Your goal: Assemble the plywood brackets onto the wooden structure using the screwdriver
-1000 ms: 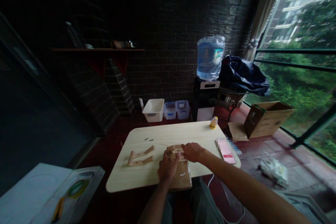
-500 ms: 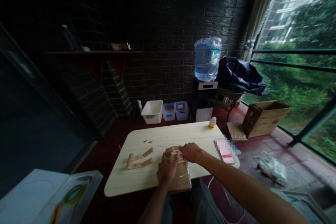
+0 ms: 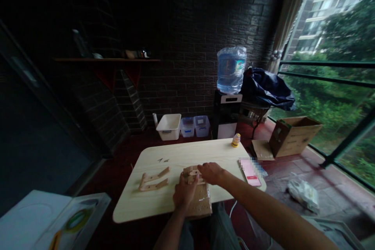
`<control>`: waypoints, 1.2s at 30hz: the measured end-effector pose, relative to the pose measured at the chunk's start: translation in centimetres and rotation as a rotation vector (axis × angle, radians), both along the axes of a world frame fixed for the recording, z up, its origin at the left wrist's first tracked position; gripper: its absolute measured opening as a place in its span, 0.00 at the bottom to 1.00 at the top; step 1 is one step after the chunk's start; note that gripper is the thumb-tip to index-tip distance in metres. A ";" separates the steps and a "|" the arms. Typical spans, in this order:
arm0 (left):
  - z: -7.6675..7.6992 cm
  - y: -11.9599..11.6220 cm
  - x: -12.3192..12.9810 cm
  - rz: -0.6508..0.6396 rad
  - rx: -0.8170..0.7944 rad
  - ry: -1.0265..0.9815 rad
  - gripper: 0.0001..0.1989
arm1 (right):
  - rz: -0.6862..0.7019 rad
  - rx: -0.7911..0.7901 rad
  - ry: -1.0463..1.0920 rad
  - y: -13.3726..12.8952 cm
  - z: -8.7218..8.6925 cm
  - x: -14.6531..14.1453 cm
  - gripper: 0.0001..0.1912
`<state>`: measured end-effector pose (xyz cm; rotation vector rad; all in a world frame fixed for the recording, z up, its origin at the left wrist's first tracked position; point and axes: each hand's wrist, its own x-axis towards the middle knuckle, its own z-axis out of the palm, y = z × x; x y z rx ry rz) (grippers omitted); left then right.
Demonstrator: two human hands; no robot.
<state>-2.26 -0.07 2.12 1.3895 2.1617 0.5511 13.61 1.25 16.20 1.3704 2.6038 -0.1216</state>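
Observation:
My left hand (image 3: pixel 184 193) and my right hand (image 3: pixel 211 173) are both closed on a small light wooden piece (image 3: pixel 193 172), which lies on a brown, tape-covered cardboard block (image 3: pixel 200 202) at the table's near edge. The right fingers press at its right end, the left thumb and fingers at its near left side. To the left, a wooden frame with two arms (image 3: pixel 143 183) rests on the pale table (image 3: pixel 140 209). Small dark pieces (image 3: pixel 166 160) lie behind that frame.
A yellow-capped bottle (image 3: pixel 236 140) stands at the table's back right, with a pink-screened phone (image 3: pixel 250 172) nearer. An open white case (image 3: pixel 88 218) is at lower left. Beyond the table are plastic bins (image 3: pixel 169 127) and a water dispenser (image 3: pixel 228 115).
The view has shifted slightly, so the table appears a little lower. Both hands remain at the wooden piece, with only a slight change in the right fingers.

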 end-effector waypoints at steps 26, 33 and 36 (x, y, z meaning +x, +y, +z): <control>-0.6 0.3 -0.1 0.001 0.024 0.027 0.48 | -0.126 0.037 0.012 0.8 -1.4 -0.2 0.20; -0.8 0.2 -0.2 -0.011 0.038 0.031 0.47 | 0.001 -0.075 -0.053 1.2 -0.4 -0.2 0.21; -1.0 0.3 -0.2 -0.003 0.042 0.041 0.49 | 0.041 -0.019 -0.069 1.4 -0.1 -0.6 0.17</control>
